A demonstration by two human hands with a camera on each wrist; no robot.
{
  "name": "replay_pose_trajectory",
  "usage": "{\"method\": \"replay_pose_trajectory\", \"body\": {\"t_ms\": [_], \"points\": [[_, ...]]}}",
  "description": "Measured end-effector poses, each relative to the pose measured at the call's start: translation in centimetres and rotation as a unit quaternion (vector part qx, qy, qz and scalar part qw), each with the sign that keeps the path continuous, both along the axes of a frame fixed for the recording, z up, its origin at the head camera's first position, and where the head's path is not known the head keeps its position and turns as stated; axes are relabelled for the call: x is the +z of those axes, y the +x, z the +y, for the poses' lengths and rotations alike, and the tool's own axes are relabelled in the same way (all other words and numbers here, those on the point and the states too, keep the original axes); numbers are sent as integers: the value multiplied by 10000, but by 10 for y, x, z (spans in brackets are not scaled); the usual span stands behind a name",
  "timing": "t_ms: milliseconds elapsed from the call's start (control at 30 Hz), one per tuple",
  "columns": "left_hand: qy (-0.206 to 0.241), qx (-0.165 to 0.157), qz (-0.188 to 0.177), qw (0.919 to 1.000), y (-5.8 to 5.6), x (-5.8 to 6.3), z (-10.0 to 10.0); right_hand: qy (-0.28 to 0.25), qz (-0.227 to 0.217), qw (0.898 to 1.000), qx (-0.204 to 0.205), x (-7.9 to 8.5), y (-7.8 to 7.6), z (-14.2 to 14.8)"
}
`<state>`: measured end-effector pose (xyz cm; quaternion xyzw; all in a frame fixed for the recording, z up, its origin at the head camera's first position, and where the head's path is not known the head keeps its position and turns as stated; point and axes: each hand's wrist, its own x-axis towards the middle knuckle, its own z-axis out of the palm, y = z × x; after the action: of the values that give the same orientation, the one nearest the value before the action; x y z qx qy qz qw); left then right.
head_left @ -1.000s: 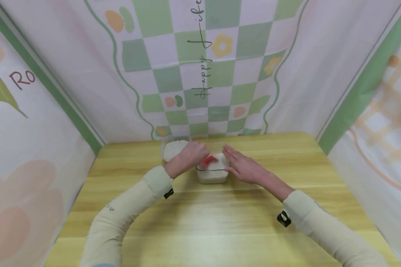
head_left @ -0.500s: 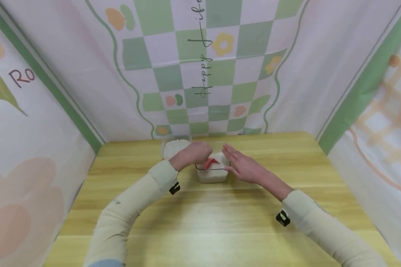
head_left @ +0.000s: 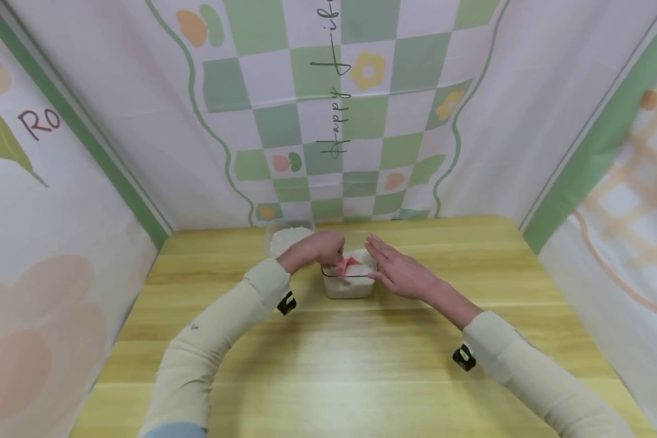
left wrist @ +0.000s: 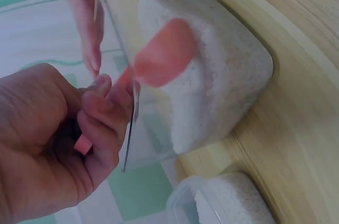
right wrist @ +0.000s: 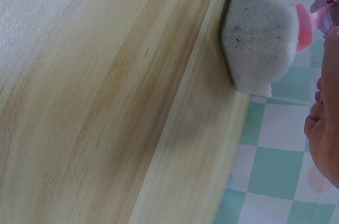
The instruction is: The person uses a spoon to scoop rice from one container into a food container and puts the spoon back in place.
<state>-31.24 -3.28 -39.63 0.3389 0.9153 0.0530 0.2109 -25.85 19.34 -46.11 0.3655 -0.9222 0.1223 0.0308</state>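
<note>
My left hand (head_left: 320, 248) grips the handle of a pink scoop (left wrist: 168, 54), its fingers curled round it. The scoop's bowl is inside a clear, dark-rimmed square container (head_left: 349, 291), at the surface of white grains (left wrist: 228, 70) that look like rice. In the left wrist view the grains are heaped unevenly against the walls. Against the container's right side rests my right hand (head_left: 399, 272), fingers straight along the rim and thumb at the near corner. Only part of that hand shows in the right wrist view, beside the container wall (right wrist: 299, 83).
A second clear container (left wrist: 183, 195) holding similar white stuff (head_left: 287, 239) stands just left, partly hidden behind my left wrist. Both are near the back of the wooden table (head_left: 328, 365). A checkered curtain (head_left: 356, 134) hangs close behind, with patterned cloths at both sides.
My left hand has shifted slightly right and its wrist has turned, so the scoop's bowl sits at a different angle among the grains. The right hand has stayed in place.
</note>
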Motion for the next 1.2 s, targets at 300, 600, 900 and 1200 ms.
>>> {"method": "replay_pose_trajectory", "body": {"t_ms": [300,600,900,1200], "points": [[814,316,-433,9952,2,-2,-22,73,-145,9998,-87,-2,-1,0],[1429,653,-749,9847,7,-6,-40,148,-112,9998,-74,-3,-2,0],[2193,1152,-1345,9595,13,-14,-57,186,-31,9998,-59,-3,-1,0],[2987,1539,-2046,9194,19,-22,-69,175,-87,9997,-128,-1,-1,-1]]}}
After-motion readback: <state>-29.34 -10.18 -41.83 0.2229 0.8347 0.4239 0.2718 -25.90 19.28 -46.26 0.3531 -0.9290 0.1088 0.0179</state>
